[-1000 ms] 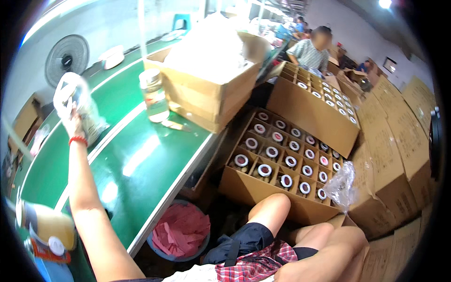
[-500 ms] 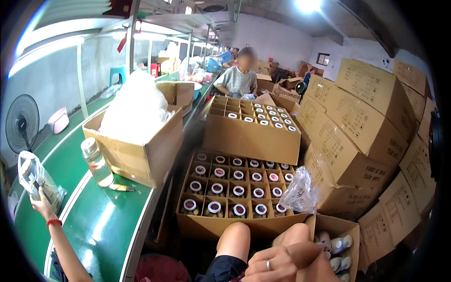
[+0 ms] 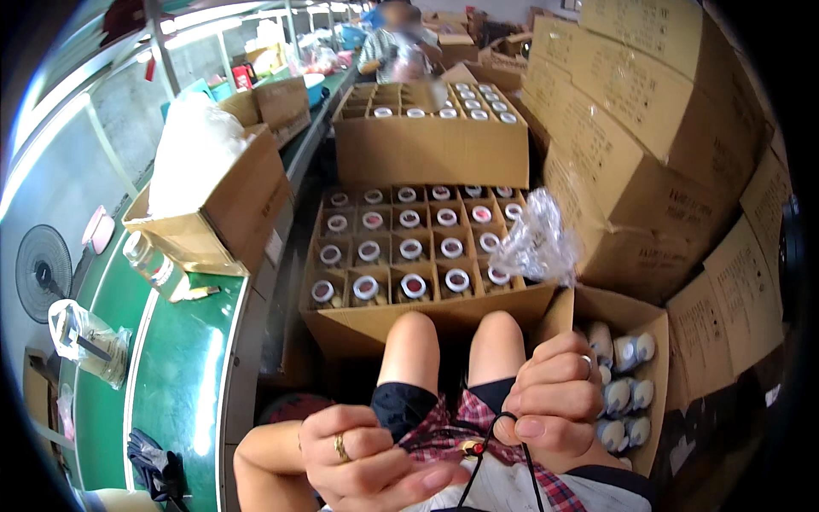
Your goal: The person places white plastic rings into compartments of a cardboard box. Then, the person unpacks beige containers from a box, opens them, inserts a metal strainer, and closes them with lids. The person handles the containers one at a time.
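My right hand is raised over my lap, its fingers pinched on a thin black cord that forms a loop and runs down toward my chest. A small red bead shows by the cord. My left hand, with a gold ring, is curled closed just left of the cord. Its fingertips come near the cord, but whether anything is between them is hidden. Ahead of my knees stands an open carton divided into cells, with white-lidded jars in them. Crumpled clear plastic lies on its right corner.
At left runs a green-topped bench with a clear bottle, a plastic bag, dark gloves and a carton. Stacked cartons rise at right. An open box of bottles sits beside my right leg. A person works behind another divided carton.
My left hand has come away from the plastic bag on the bench to my lap. My right hand has risen and now holds the black cord. The view has tilted down.
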The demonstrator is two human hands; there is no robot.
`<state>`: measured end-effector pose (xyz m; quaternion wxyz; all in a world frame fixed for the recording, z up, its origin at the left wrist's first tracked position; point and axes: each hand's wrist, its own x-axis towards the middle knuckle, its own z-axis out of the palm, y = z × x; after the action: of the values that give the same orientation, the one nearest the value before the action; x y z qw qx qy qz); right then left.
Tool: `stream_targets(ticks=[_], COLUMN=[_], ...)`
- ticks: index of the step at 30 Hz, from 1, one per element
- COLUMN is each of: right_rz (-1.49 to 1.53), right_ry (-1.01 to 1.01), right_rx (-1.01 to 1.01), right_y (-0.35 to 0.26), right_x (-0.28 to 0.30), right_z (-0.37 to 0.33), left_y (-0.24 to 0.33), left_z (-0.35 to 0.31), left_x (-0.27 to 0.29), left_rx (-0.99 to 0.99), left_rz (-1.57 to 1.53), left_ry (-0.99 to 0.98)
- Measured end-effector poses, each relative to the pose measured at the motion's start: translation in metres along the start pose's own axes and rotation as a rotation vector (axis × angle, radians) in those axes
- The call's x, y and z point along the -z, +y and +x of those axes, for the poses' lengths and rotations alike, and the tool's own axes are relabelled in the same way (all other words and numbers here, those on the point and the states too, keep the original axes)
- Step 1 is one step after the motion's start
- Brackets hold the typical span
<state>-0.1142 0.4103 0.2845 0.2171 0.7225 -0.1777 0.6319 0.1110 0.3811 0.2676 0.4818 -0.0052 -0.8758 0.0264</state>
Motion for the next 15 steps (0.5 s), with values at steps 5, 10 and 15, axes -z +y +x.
stream_targets(ticks=[5,10,15], right_rz=[-0.097,-0.015,0.094], right_ry=[-0.048,0.058,-0.023], right_rx=[-0.064,-0.007,-0.056], right_y=[-0.006,0.005,0.006], right_x=[0.029,0.027,0.035], right_z=[-0.021,-0.035,-0.037], left_y=[-0.002,-0.007,-0.017], left_z=[0.029,0.027,0.027], left_x=[-0.036,-0.055,-0.059], left_rx=[0.013,0.011,0.001], left_rz=[-0.03,0.017,0.015], left_ry=[0.024,0.078,0.114])
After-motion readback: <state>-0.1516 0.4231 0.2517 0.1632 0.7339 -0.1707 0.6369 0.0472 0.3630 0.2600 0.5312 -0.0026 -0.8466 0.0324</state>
